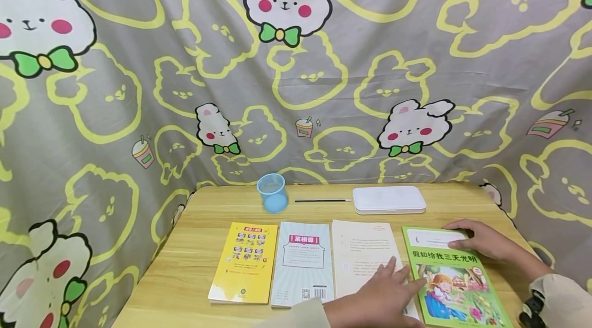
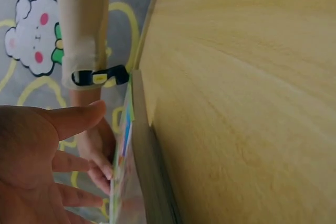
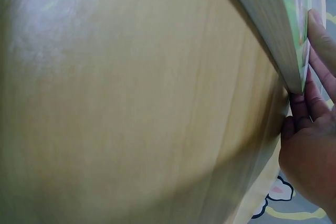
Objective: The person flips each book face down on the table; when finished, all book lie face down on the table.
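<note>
A green book [image 1: 455, 276] with a picture of a child on its cover lies at the right of a row. My right hand [image 1: 478, 238] grips its far right corner, thumb [image 3: 320, 38] on the cover and the other fingers [image 3: 300, 109] round the end edge. Stretched over the cream book [image 1: 361, 246], my left hand [image 1: 376, 294] has its fingers spread, with fingertips at the green book's left edge. It hides the cream book's lower part. In the left wrist view, the left palm [image 2: 23, 166] shows with nothing in it.
Left of these lie a pale blue book [image 1: 302, 251] and a yellow book [image 1: 245, 261]. Behind the row stand a blue cup [image 1: 273, 194], a thin pencil [image 1: 324, 200] and a white case [image 1: 388, 199]. A patterned curtain [image 1: 342, 86] encloses the wooden table [image 1: 171, 271].
</note>
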Demonstrator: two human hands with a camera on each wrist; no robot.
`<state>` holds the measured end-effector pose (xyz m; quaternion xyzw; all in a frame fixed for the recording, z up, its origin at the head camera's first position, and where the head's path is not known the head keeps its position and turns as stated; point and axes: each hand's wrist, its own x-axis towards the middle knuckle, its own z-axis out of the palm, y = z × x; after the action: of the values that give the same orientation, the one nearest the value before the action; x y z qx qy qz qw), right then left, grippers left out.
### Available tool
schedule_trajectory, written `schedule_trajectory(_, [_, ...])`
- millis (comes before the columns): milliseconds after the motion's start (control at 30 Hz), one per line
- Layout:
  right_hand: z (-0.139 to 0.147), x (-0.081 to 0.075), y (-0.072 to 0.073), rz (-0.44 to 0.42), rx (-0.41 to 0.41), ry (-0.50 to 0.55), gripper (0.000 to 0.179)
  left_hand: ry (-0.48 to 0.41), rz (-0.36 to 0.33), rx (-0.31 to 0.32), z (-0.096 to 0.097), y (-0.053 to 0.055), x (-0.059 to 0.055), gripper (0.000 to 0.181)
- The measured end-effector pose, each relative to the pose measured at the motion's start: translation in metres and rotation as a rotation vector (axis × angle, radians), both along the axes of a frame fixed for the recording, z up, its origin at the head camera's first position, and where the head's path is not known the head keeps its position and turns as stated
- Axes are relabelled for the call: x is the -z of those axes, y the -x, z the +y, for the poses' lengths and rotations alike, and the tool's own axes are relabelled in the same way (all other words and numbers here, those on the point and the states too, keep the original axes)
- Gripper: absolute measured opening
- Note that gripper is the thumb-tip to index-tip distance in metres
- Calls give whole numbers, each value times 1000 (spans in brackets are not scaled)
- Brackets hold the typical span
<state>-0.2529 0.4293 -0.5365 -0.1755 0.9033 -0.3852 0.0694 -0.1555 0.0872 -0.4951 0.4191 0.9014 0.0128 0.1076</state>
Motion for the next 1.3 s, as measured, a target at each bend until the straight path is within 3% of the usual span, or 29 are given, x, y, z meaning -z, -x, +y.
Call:
schedule_trajectory(300, [-1, 0, 0, -5, -1, 20, 46, 103, -97, -67, 23, 6, 11, 84])
schedule_trajectory(700, [-2, -1, -1, 7, 16, 5, 45, 178, -52, -80, 35, 6, 22, 90])
schedule_trajectory(1033, [-1, -1, -2, -6, 22, 4, 46, 173, -59, -100, 41, 6, 24, 85])
schedule_trajectory(1300, [0, 1, -1, -33, 8, 27, 47, 138, -49, -76, 41, 6, 23, 85])
